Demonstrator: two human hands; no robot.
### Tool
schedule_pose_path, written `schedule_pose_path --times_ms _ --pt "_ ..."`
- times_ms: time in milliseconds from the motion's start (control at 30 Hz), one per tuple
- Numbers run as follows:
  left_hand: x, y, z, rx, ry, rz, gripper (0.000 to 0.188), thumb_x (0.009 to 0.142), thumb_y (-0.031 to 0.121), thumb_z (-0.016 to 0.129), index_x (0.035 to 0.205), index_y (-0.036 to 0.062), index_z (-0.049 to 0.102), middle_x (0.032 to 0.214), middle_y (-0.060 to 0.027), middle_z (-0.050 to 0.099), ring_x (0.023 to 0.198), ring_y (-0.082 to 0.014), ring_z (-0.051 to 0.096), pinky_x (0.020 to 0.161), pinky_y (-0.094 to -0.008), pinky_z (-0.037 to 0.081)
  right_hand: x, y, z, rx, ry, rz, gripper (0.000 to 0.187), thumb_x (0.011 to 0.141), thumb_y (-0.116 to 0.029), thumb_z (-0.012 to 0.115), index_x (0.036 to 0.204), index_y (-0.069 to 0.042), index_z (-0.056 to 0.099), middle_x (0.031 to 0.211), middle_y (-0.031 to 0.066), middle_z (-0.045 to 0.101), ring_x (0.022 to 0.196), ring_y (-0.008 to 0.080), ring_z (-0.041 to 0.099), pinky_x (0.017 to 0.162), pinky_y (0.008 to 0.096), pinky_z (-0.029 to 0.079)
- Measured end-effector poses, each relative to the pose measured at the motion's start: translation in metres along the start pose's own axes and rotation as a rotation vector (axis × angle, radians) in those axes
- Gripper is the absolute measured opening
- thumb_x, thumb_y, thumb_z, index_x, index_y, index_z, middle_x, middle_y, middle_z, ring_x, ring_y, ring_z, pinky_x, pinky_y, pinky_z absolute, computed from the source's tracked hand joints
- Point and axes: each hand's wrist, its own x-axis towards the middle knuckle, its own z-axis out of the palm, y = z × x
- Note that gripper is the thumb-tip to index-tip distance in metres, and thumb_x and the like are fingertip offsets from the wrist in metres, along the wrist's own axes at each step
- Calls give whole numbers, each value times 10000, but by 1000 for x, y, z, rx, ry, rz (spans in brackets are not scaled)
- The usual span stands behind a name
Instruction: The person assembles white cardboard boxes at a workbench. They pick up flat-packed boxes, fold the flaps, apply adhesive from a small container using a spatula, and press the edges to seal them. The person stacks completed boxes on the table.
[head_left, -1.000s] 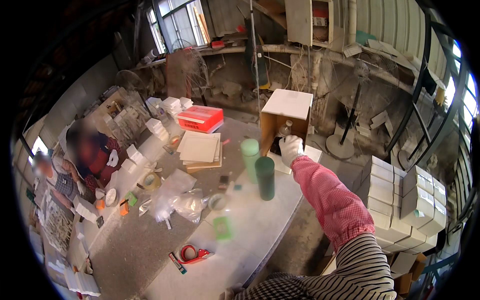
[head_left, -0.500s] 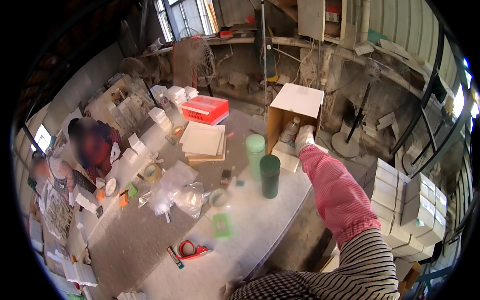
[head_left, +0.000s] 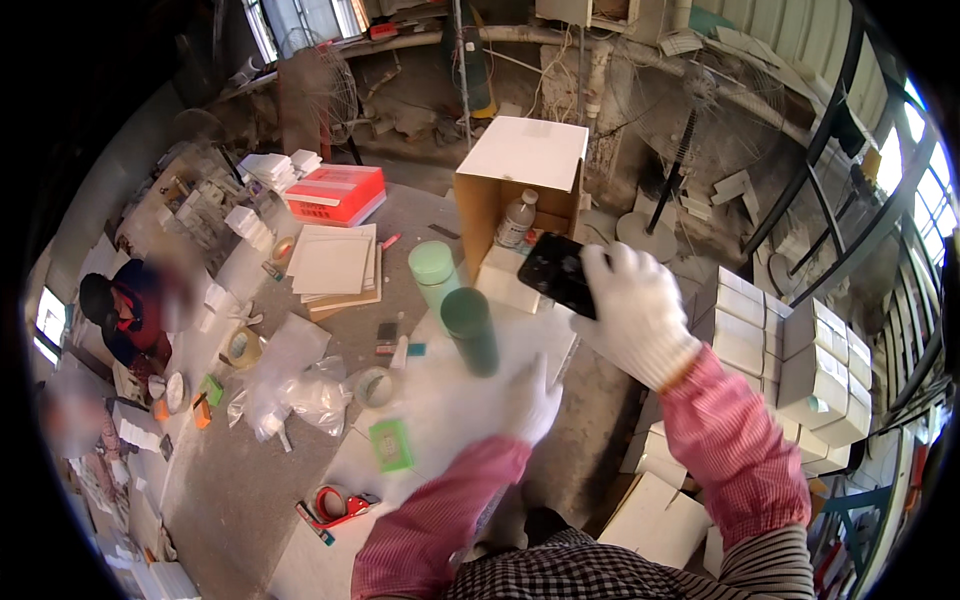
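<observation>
A black smartphone (head_left: 558,274) is in my right hand (head_left: 640,305), which wears a white glove and closes round one end. The phone is in front of an upright cardboard box (head_left: 480,205) with a white top and an open front. Inside the box stands a clear bottle (head_left: 517,218) with a white cap. My left hand (head_left: 533,402), also gloved and blurred by motion, hovers by the table's edge with fingers stretched out and nothing visible in it. Nearest to it stands a dark green tumbler (head_left: 470,332), beside a light green tumbler (head_left: 434,272).
On the table (head_left: 235,480) lie a red tape dispenser (head_left: 340,505), a green box (head_left: 390,445), plastic bags (head_left: 310,390), white boards (head_left: 335,262) and a red box (head_left: 337,195). White cartons (head_left: 745,325) are stacked at right. Two people work at far left.
My right hand has come out of the box toward me, now with the smartphone in it. My left hand has come into view over the table edge. The view has shifted.
</observation>
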Motion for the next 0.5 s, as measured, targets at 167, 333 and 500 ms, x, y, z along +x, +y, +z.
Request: schedule_pose_path --times_ms 167,333,500 --pt "125 54 4 -214 118 -561 654 982 296 643 1523 -16 449 1412 -251 603 1316 -408 572 1128 -480 425 -92 55 11 499 94 343 775 749 -328 862 1374 23 567 1235 232 633 1119 408 642 949 453 541" --pt "67 5 18 -312 182 -475 640 980 290 645 1509 -16 459 1401 -252 607 1305 -408 576 1119 -480 430 -163 57 52 906 -43 663 744 774 -257 851 1388 63 578 1307 250 631 1201 363 635 1034 404 504" --pt "90 -7 21 -338 288 -501 625 977 284 647 1496 -17 469 1389 -252 611 1294 -408 581 1111 -479 434 -204 58 74 1050 -227 766 780 806 -307 848 1416 80 555 1320 260 629 1212 355 632 1041 392 494"
